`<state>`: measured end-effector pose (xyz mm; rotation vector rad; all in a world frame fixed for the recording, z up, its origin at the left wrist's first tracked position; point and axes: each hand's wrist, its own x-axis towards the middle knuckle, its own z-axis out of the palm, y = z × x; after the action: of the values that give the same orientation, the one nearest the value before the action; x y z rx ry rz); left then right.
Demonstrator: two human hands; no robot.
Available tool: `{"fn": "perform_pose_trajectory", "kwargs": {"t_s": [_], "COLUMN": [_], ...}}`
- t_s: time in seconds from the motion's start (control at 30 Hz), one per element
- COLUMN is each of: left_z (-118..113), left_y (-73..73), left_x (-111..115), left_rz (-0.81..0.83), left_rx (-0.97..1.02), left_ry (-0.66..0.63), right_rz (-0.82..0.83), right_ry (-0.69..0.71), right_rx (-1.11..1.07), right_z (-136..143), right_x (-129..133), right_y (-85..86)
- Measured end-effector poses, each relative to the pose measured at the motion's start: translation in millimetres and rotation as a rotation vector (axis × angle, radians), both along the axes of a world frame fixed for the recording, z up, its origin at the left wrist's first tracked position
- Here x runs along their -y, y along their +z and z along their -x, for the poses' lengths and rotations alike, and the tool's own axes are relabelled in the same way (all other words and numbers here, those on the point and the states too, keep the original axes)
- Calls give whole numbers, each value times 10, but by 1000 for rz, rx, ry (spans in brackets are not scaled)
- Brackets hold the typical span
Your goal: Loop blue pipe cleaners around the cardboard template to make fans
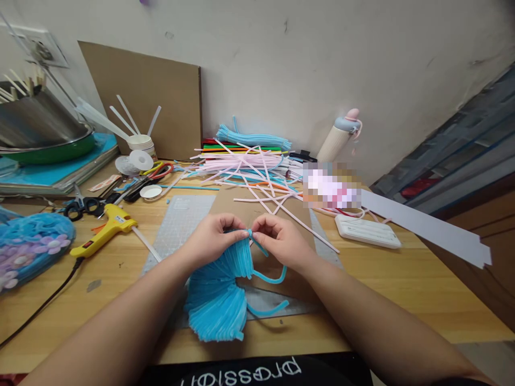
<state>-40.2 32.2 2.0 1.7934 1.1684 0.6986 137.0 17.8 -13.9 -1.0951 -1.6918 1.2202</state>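
Note:
A fan-shaped piece of blue pipe cleaners (215, 305), packed side by side in a curve, hangs above the cutting mat. My left hand (219, 233) is closed on its upper edge, thumb and forefinger pinching close to the end. Beside it my right hand (277, 238) pinches a blue pipe cleaner (260, 246) at the same corner, its tail hanging below the fingers. The fingertips of both hands nearly meet there. Two loose blue ends stick out to the right of the fan. Brown cardboard (295, 284) lies under my hands on the grey cutting mat (181, 214).
Pink and blue pipe cleaners (249, 161) are heaped at the back. To the left lie a yellow glue gun (107, 230), scissors (84, 206) and a blue flowered piece (36, 246). On the right are a bottle (338, 136), a white box (368, 231) and a white strip (426, 225).

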Motion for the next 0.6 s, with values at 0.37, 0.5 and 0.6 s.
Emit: {"fn": "perform_pose_trajectory", "kwargs": {"t_s": [0.37,0.5,0.6], "left_z": [84,88,85], "left_y": [10,-14,-18], "left_x": [-39,-45,-43], "left_rz": [191,203,204], "left_rx": [27,51,55], "left_ry": [-112,-74,-68], "right_rz": [65,71,24], "right_ry": [-22,-31,-12], "right_rx": [-87,-9,14], "right_z": [14,18,10], "right_x": [-17,-4,2], "right_y": [-21,-20,-17]}}
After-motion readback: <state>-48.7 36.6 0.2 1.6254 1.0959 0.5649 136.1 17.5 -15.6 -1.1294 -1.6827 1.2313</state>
